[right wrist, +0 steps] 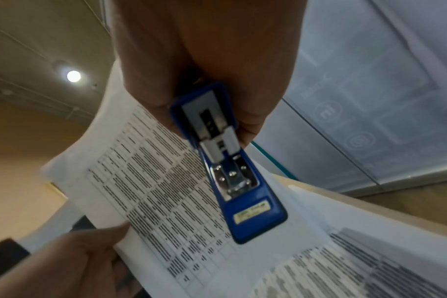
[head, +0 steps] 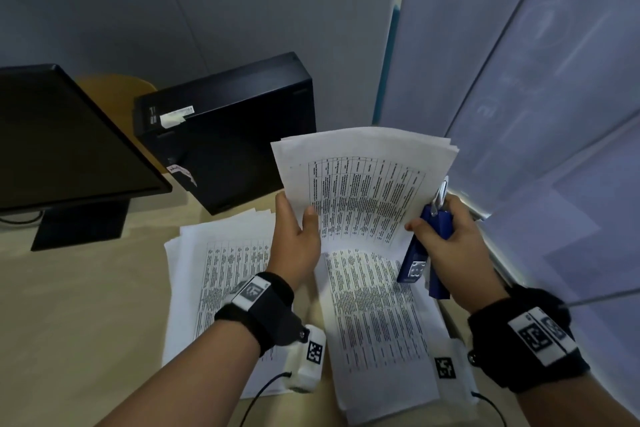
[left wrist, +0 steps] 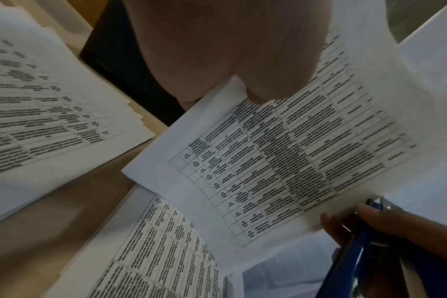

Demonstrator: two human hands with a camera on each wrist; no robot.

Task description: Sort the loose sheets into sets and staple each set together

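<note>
A set of printed sheets (head: pixel 360 184) is held raised above the desk (head: pixel 86 322). Its lower left edge is pinched by the left hand (head: pixel 298 239), thumb on top and fingers curled behind. A blue stapler (head: pixel 424 246) is gripped in the right hand (head: pixel 450 246), whose thumb also presses the set's lower right corner. Two further stacks of sheets (head: pixel 221 274) are seen lying on the desk beneath the fingers.
</note>
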